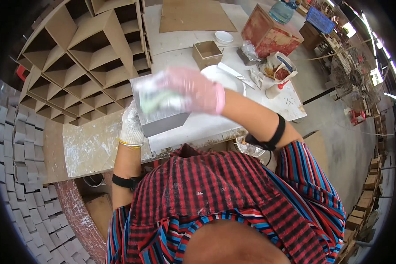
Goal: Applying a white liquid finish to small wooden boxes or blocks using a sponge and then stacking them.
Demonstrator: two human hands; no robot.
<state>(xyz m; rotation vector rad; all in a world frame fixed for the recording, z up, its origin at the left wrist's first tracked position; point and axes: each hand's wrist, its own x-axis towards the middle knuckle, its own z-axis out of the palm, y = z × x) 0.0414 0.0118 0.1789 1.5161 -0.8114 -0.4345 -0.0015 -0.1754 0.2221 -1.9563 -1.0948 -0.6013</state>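
- Closest in, a red-and-black checked apron [207,185] covers the person's chest, over a shirt [312,185] striped in blue, red and white; a black band [278,132] circles the right arm and another [126,181] the left.
- The left hand [133,125], gloved in white knit, has its grip clamped on the left side of a grey box [165,125].
- That box is tilted in front of the apron, above the near part of the bench [88,152]; whether it touches the surface I cannot tell.
- The right hand [191,90], in a pinkish glove, lies over a pale green and white cloth [156,100] against the box's upper face; blur hides the fingers, so I cannot tell how far that grip is closed.
- Just beyond, a spatula with a white handle [233,71] lies across a round white plate [213,74], and a squeeze bottle [273,91] with a red tip stands to the right.
- Farther back come a small open cardboard box [208,53], a white bowl [224,37] and a flat cardboard sheet [193,16].
- A cardboard grid of open compartments [97,37] rises at the far left.
- At the far right, a blue jug [282,12] tops a red-stained box [270,33], and a caged fan [351,72] stands well apart on the floor [339,149].
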